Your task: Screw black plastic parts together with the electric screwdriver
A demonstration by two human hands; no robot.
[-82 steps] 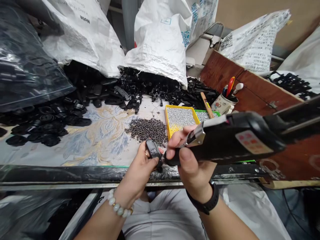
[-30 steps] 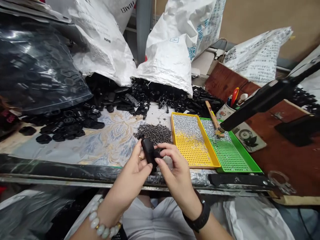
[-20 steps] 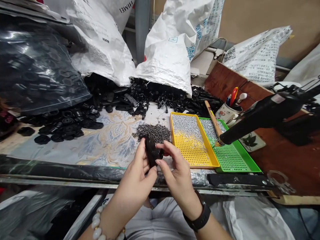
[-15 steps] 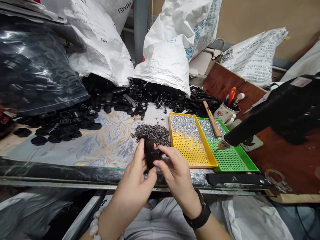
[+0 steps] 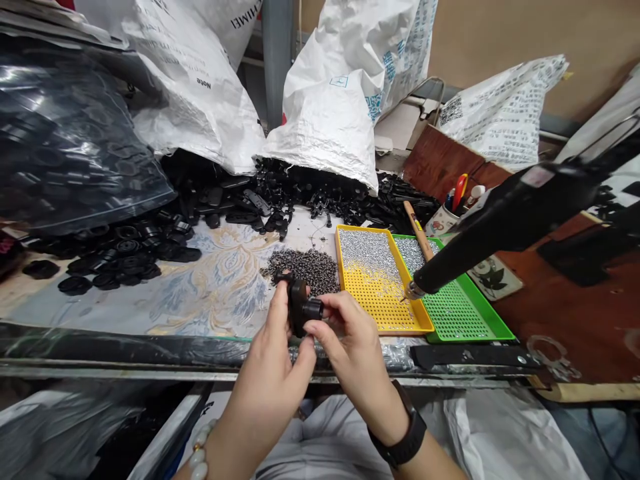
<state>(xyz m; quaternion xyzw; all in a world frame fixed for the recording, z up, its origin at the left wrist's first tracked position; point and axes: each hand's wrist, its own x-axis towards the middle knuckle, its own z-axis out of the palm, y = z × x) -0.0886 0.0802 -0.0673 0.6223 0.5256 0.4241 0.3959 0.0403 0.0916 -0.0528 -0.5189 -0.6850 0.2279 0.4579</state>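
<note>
- Cluttered and patterned, the counter (image 5: 200,300) spreads out ahead of your hands, with its dark front edge running just under them.
- Well off to the left of your left hand, a clear plastic bag (image 5: 65,147) of black parts slumps over a spread of round black caps (image 5: 120,250).
- Beyond both hands, white woven sacks (image 5: 325,127) lean forward, and a heap of black plastic parts (image 5: 300,193) spills from under them.
- Your left hand (image 5: 275,373) is clamped on a small black plastic part (image 5: 299,313), thumb on its near side and fingers behind it, holding it upright above the counter's front edge.
- Just beyond that part lies a pile of small dark screws (image 5: 305,267).
- Your right hand (image 5: 350,347) pinches the same part from the right, thumb and forefinger closed on its protruding end.
- To the right of your right hand sits a yellow tray (image 5: 400,320), with a green tray (image 5: 470,323) touching its far side.
- Above those trays a black electric screwdriver (image 5: 500,227) hangs slanted, its tip (image 5: 410,291) over the yellow tray; neither hand touches it.
- Further right, a mug (image 5: 445,217) holds pens.
</note>
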